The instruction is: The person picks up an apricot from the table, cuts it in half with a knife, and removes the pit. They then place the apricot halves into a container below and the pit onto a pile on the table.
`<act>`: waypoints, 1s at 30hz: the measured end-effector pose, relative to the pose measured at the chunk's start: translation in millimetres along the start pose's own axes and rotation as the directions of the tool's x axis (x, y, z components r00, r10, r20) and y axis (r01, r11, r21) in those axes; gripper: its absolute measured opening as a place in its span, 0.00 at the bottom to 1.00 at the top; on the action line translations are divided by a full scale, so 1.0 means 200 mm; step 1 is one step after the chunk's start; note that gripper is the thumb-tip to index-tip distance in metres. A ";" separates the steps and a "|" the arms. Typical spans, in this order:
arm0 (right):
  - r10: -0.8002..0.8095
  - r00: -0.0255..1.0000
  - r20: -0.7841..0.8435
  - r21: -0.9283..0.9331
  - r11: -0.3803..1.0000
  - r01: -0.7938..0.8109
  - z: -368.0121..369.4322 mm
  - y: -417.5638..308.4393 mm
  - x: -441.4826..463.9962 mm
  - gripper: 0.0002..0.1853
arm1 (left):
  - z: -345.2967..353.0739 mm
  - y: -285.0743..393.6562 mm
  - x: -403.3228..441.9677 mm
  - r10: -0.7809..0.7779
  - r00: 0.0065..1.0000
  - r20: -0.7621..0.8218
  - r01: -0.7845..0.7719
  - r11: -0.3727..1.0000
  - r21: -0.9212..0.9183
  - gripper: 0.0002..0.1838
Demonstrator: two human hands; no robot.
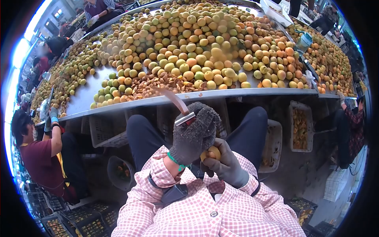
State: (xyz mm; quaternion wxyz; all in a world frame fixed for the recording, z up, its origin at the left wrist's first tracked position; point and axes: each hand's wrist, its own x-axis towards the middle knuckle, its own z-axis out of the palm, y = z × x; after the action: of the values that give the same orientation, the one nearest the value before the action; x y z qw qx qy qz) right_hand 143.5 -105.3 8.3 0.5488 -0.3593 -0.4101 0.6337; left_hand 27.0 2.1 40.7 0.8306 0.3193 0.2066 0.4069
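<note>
2 gloved hands meet above the lap, with a knife in the left and an apricot in the right.
Left hand (195,130), dark knit glove with green cuff, wraps the handle of a curved-blade knife (181,107), blade up and toward the table; right hand (229,166), grey glove, pinches a yellowish apricot (213,152), just below the left hand. Ahead, the metal-rimmed table (237,92) bears heaped apricots (177,43), green to orange, and a patch of brown pit-like pieces (158,85) near the front edge. Below right, a white crate (301,104) of cut-looking fruit; below left, a pale bucket (118,185). A maroon-shirted co-worker (41,162) sits at far left.
</note>
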 end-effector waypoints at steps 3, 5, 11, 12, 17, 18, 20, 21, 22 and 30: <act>0.066 0.997 -0.042 0.073 0.995 -0.063 0.00 -0.01 0.00 0.23 | -0.07 -0.01 -0.01 0.010 0.995 0.102 -0.001 0.996 -0.092 0.12; 0.086 0.996 -0.034 0.129 0.988 -0.081 -0.01 -0.03 0.00 0.24 | -0.06 0.00 0.00 0.126 0.981 0.147 -0.097 0.977 -0.189 0.12; 0.256 0.961 -0.103 0.082 0.965 -0.248 -0.05 -0.07 -0.05 0.27 | -0.05 0.15 0.01 0.310 0.881 0.357 -0.231 0.941 -0.247 0.08; 0.254 0.961 -0.106 0.083 0.966 -0.246 -0.06 -0.07 -0.04 0.27 | -0.01 0.11 -0.01 0.261 0.928 0.267 -0.190 0.945 -0.266 0.08; 0.305 0.946 -0.111 0.134 0.948 -0.290 -0.04 -0.10 -0.02 0.22 | 0.02 0.02 -0.06 0.189 0.979 0.081 -0.174 0.971 -0.166 0.13; 0.267 0.957 -0.114 0.022 0.964 -0.267 -0.04 -0.09 -0.02 0.22 | 0.02 0.02 -0.06 0.187 0.979 0.081 -0.171 0.971 -0.166 0.13; 0.258 0.964 -0.058 0.050 0.965 -0.256 -0.04 -0.04 -0.03 0.21 | 0.02 0.01 -0.07 0.157 0.981 0.117 -0.143 0.983 -0.118 0.13; 0.245 0.969 0.001 0.077 0.967 -0.245 -0.04 -0.03 -0.03 0.20 | 0.02 0.01 -0.07 0.161 0.981 0.107 -0.152 0.985 -0.085 0.13; 0.244 0.970 0.001 0.077 0.967 -0.244 -0.04 -0.03 -0.03 0.20 | 0.03 0.01 -0.07 0.161 0.981 0.108 -0.152 0.985 -0.084 0.13; 0.000 0.999 -0.039 -0.442 0.897 -0.017 0.00 -0.05 -0.04 0.21 | 0.03 0.01 -0.09 0.213 0.964 0.159 -0.223 0.974 0.051 0.10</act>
State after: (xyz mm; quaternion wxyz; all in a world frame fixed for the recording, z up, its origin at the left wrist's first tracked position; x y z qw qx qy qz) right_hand 148.3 -112.2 17.2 0.4577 -0.4881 -0.5312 0.5197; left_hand 18.9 -13.0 47.7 0.7828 0.3984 0.1198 0.4628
